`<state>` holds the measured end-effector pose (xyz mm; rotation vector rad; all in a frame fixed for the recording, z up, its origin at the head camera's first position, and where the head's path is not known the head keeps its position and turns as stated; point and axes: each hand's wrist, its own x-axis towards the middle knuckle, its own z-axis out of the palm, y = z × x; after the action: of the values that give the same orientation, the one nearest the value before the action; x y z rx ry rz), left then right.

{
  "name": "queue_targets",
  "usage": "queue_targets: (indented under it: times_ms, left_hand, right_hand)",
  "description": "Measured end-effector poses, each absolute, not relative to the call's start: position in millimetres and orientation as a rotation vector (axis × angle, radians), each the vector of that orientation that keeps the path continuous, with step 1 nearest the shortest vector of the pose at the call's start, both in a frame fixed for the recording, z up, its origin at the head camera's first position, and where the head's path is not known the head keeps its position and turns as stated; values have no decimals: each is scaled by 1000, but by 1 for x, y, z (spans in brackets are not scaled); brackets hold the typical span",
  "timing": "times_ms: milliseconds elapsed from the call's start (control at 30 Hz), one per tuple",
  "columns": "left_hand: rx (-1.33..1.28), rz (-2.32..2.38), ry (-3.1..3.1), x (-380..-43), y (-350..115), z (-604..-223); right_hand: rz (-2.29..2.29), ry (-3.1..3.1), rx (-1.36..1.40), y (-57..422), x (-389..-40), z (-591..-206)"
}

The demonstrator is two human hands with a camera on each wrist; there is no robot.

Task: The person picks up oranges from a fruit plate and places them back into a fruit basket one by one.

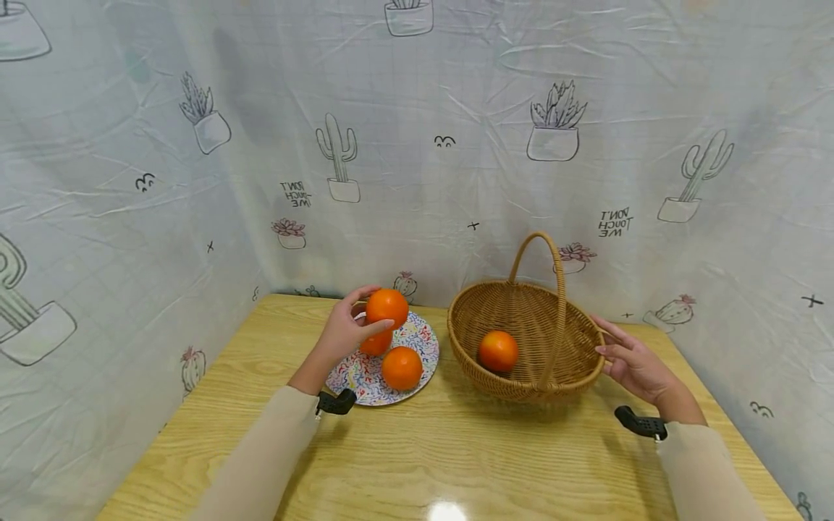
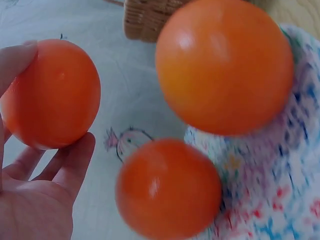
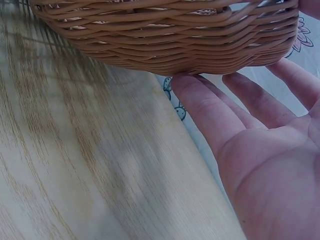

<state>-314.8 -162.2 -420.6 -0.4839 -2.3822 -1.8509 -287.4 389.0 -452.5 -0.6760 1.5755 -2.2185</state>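
Observation:
My left hand (image 1: 342, 331) grips an orange (image 1: 389, 307) between thumb and fingers, raised over a plate (image 1: 426, 344) with a colourful scribble pattern. On that plate sit a front orange (image 1: 402, 369) and another orange (image 1: 376, 344), partly hidden by the held one. The left wrist view shows the held orange (image 2: 55, 95) clasped at its side and underside. To the right stands a wicker basket (image 1: 521, 304) with a single orange (image 1: 498, 352) inside. My right hand (image 1: 641, 369) holds the basket's right rim, thumb at the edge and fingertips (image 3: 187, 82) against the outer weave.
An arched handle (image 1: 559, 304) rises over the basket. Everything stands on a light wooden table (image 1: 404, 456). A pale curtain (image 1: 391, 145) with cactus drawings hangs behind and along both sides of the table.

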Motion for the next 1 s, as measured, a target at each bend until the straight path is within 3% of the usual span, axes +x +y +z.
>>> queue_targets:
  times_ms: [400,1000]
  left_hand:
    - [-639,-1915,-2302,-329,-116,-405]
    - [-672,-1872,-2362,-355,-54,-383]
  right_hand:
    - [-2183,1626,-670,392,-285,-453]
    - [-2219,1565,-689,388,-291,-451]
